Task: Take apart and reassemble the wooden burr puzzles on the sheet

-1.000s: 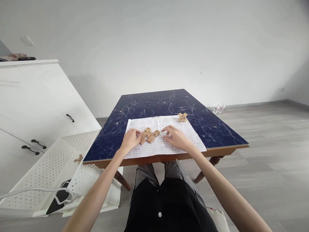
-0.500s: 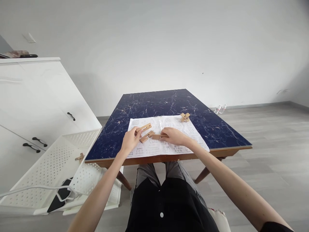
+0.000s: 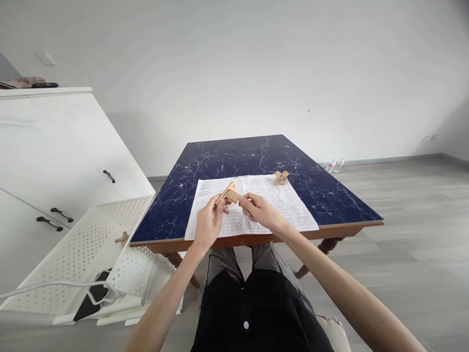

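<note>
My left hand is closed on a wooden puzzle piece that has a dark mark near its upper end. My right hand pinches a second wooden puzzle piece, which lies across the first one at its middle; whether it sits inside the slot I cannot tell. Both pieces are held over a printed paper sheet. A third loose piece is mostly hidden behind my hands. Toward the sheet's far right corner stands a cross-shaped wooden puzzle with dark marks.
The sheet lies along the near edge of a dark blue marbled table. To the left, a white perforated basket holds a wooden piece, a black device and a white cable. White cabinets stand behind it. Clear bottles are beyond the table's right side.
Both hands have lifted their wooden pieces off the sheet and brought them together. My left hand has shifted right, and the slotted piece is now tilted up, with the other piece crossing it.
</note>
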The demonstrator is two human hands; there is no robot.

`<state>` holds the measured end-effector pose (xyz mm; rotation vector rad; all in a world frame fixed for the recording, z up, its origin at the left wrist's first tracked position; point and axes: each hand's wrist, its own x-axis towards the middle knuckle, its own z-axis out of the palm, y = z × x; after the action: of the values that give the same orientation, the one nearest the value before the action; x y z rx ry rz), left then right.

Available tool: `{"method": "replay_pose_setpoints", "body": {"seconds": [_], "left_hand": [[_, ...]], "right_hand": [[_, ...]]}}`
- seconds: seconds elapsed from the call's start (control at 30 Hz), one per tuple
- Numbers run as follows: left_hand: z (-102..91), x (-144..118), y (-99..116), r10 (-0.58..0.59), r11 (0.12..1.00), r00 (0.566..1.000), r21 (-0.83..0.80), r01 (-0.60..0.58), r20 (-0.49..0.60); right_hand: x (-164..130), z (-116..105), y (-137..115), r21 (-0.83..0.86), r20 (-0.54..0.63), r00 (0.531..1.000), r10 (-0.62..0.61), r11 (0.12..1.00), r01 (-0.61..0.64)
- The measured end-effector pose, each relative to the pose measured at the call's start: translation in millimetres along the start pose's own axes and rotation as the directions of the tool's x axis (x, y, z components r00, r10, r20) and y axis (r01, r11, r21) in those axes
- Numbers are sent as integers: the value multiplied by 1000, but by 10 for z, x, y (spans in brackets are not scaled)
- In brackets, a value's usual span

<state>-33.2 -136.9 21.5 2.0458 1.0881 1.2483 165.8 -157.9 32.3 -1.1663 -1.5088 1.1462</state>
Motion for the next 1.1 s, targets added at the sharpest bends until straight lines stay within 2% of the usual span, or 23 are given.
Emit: {"method": "replay_pose_setpoints", "body": {"seconds": [0.17, 0.33, 0.53, 0.7, 0.9, 1.1], "left_hand": [[3, -37, 2, 53, 990, 998, 129, -50, -19], [-20, -78, -67, 154, 943, 988, 302, -141, -18], [-1, -119, -187, 332, 838, 942, 445, -316, 45], [5, -144, -154, 278, 873, 959, 400, -277, 57], [-48, -149, -131, 365, 873, 929, 326, -364, 61], [-4, -172, -148, 399, 892, 913, 194, -408, 87]], "right_hand": [[-47, 47, -2, 0, -33, 999, 35, 999, -35], [-66, 73, -40, -1, -52, 997, 59, 998, -59], [-114, 85, -98, -4, -71, 996, 52, 999, -52], [-166, 117, -104, 68, -71, 997, 44, 997, -39], [-257, 166, -116, 100, -158, 987, 8, 995, 8], [-299, 225, -141, 49, -177, 984, 6, 999, 3]]}}
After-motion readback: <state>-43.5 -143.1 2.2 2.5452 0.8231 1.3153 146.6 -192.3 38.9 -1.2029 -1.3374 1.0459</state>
